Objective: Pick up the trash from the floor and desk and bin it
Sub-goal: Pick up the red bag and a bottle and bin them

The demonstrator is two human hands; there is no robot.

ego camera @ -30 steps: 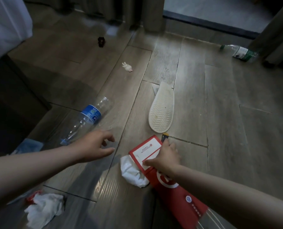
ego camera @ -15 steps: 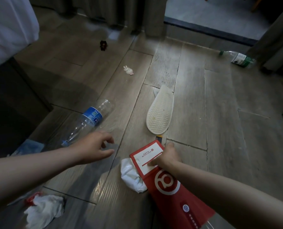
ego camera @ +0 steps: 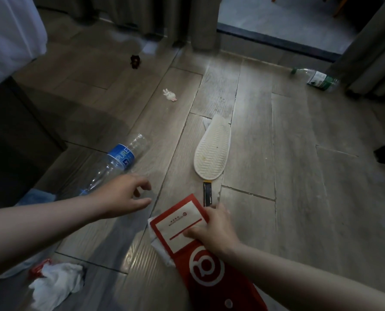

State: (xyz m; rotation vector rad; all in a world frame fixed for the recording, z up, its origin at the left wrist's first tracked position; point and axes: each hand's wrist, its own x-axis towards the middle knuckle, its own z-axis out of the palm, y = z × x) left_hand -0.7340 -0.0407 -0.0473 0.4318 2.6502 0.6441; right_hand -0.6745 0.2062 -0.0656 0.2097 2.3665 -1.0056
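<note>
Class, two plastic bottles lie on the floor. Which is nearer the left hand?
The blue-labelled bottle, just beyond the left hand; the green-labelled bottle lies far off by the curtain.

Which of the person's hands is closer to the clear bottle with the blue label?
The left hand: it is right beside the bottle, by its narrow end, loosely open. The right hand is farther to the right, gripping the red envelope.
</note>
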